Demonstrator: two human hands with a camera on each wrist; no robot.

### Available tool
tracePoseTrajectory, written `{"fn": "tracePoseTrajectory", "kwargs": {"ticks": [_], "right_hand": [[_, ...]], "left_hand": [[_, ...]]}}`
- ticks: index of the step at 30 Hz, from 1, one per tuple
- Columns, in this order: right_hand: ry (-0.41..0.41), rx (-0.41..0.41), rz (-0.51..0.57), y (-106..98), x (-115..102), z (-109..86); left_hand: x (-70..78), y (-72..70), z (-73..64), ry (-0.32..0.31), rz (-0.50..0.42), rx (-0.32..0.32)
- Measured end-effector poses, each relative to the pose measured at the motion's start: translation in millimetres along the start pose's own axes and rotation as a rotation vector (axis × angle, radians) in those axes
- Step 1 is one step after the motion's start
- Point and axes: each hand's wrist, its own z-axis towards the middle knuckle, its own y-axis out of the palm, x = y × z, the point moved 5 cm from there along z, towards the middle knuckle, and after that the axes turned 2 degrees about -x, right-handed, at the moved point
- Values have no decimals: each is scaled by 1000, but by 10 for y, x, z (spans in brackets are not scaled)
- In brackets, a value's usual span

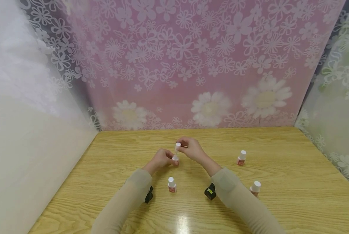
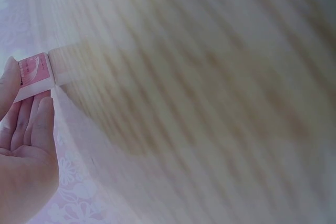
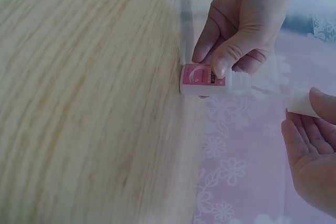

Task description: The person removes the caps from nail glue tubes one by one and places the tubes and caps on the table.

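Fingers and thumb of the left hand [image 1: 162, 158] grip a small white bottle with a pink label [image 3: 197, 75] by its sides, near the middle of the wooden table [image 1: 127, 143]. Just above it, the right hand [image 1: 192, 150] pinches a white cap [image 3: 302, 102], lifted clear of the bottle's neck; a thin pale stem (blurred, so perhaps a brush) seems to run between them. Three similar capped bottles stand apart: one nearer the person [image 1: 172, 185], two off to the right [image 1: 241, 158], the closer partly behind the right sleeve [image 1: 238, 191].
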Motion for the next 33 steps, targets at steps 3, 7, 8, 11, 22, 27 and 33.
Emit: {"fn": "tracePoseTrajectory", "kwargs": {"ticks": [3, 7, 8, 11, 22, 27, 33], "right_hand": [[20, 17, 56, -25, 28, -9], [51, 43, 150, -60, 93, -17], [60, 51, 174, -70, 108, -20], [69, 66, 241, -89, 161, -20], [111, 97, 339, -119, 262, -33], [132, 108, 364, -131, 273, -37], [133, 105, 403, -154, 277, -43]], "left_hand": [[-2, -2, 9, 2, -4, 2], [-14, -2, 16, -8, -18, 0], [-18, -1, 18, -14, -26, -1], [-20, -2, 21, -14, -30, -1], [-22, 3, 16, -13, -55, -11], [-29, 5, 10, -25, -52, -10], [-36, 12, 16, -21, -61, -5]]}}
